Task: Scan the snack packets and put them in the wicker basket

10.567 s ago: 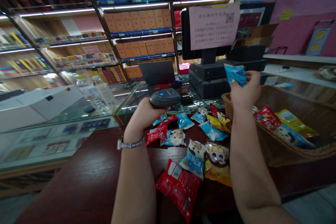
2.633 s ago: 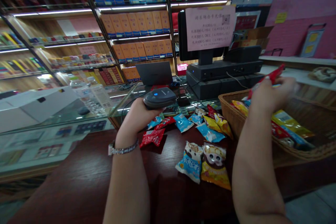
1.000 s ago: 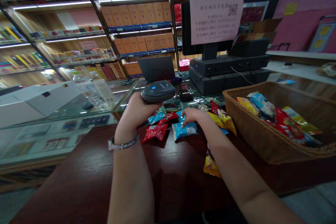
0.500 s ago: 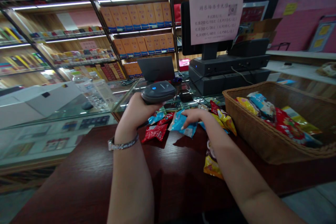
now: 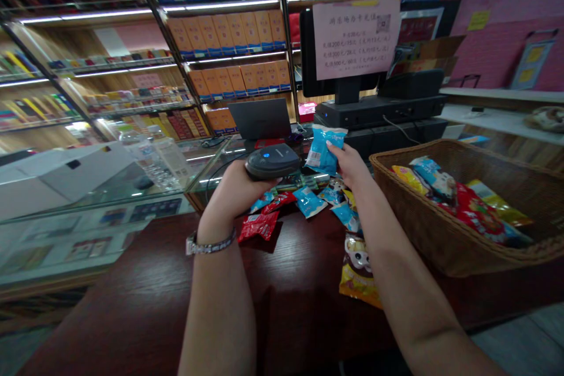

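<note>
Counter (image 5: 295, 282) below scanner (image 5: 273, 162), blue packet (image 5: 321, 151)

One head-worn camera, set above the person's bare forearms (image 5: 218, 311), facing forward and down, glossy dark-red wooden counter (image 5: 136, 282) close at seven o'clock, rectangular brown wicker basket (image 5: 423, 217) near at four, oblong orange cardboard boxes (image 5: 235, 32) far at eleven

Shelves (image 5: 173, 47) glow (white strip lights (image 5: 220, 5)) left of a pink wall (image 5: 489, 47).
</note>
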Tool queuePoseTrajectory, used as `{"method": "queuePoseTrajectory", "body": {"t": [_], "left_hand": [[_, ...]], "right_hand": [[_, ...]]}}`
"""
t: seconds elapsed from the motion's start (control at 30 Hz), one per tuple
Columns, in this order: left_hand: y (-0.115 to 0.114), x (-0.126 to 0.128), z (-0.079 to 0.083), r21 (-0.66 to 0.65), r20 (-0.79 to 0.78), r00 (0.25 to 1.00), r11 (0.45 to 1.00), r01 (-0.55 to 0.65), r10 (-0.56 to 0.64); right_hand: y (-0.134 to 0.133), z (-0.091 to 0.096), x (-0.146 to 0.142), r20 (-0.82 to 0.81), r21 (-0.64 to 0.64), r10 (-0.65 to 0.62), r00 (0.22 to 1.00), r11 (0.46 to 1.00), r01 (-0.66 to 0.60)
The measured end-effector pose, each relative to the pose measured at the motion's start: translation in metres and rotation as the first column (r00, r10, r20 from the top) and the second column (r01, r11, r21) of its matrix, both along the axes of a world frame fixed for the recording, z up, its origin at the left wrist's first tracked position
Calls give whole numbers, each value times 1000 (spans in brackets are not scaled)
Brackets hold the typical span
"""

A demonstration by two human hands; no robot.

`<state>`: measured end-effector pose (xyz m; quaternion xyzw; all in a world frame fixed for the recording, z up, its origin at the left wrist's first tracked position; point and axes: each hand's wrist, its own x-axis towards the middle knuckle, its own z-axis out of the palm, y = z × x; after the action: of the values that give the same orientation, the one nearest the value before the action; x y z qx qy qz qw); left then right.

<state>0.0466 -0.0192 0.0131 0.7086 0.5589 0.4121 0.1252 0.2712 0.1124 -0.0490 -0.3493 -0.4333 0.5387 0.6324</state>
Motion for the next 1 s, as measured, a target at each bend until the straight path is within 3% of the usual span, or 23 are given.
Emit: {"method": "queuePoseTrajectory", "body": {"t": [0.2,0.57,0.7,0.8,0.87,0.9,1.0], "left_hand": [[5,-1,-2,5,-49,999,1000,3,-2],[1,1,-1,-29,-48,999,1000,11,-13],[2,0,-2,-42,-45,999,999,12,-14],[2,0,-2,-31,-43,999,1000,-7,6],[0,0,-1,-14,-37,999,1000,-12,12],[0,0,-1,-6,-32,999,1000,-14,13],[-3,2,1,3,0,999,999,-32,32]], "right_hand": [[5,0,3,12,-2,-74,997,997,74],[4,-1,5,-68,77,-18,997,997,24],[5,-1,5,-66,37,-56,996,998,59],[3,5,11,-29,119,-184,982,975,187],[-1,12,24,40,232,-402,915,894,383],[-5,17,34,86,296,-538,839,818,494],[-17,28,73,229,440,-852,471,522,731]]}}
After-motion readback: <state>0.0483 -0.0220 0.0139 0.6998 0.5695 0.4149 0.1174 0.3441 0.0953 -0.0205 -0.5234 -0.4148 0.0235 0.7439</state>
